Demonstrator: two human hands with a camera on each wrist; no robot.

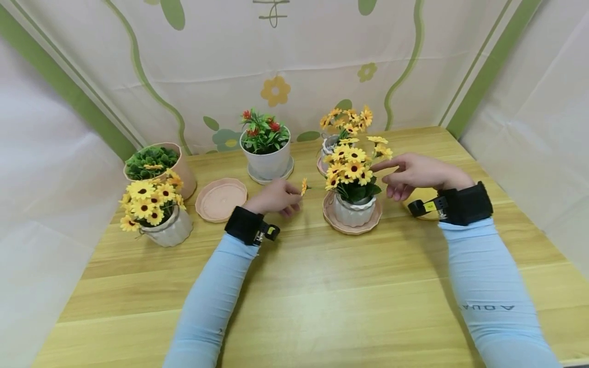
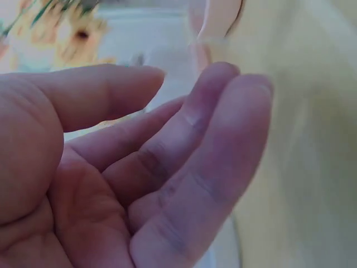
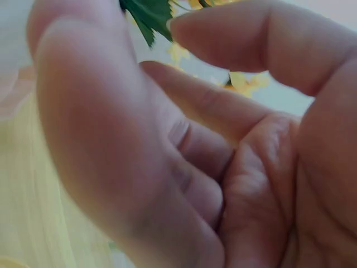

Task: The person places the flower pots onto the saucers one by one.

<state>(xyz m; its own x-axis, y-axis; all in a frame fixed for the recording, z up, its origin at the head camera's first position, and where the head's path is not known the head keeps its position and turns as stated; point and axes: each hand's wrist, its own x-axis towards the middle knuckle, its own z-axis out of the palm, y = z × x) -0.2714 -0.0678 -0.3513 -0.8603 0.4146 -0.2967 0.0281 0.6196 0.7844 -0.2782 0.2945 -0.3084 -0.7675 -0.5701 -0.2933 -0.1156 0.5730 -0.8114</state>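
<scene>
A white fluted pot [image 1: 354, 213] of yellow artificial daisies [image 1: 353, 168] stands on a pink saucer [image 1: 332, 221], between my two hands. My left hand [image 1: 276, 197] is to its left, fingertips close beside a single orange-yellow flower [image 1: 304, 187] that sticks out sideways on a thin stem. In the left wrist view the thumb and fingers are apart with nothing visible between them. At the bouquet's right side is my right hand [image 1: 416, 173], index finger stretched to the blooms. A green leaf [image 3: 149, 17] shows near its thumb tip; whether they touch I cannot tell.
Another daisy pot [image 1: 171, 229] and a pink pot of green foliage [image 1: 184, 171] stand at left, near a pink saucer [image 1: 222, 200]. Behind are a white pot with red flowers [image 1: 267, 161] and more daisies [image 1: 352, 120]. A yellow saucer [image 1: 421, 195] lies under the right wrist.
</scene>
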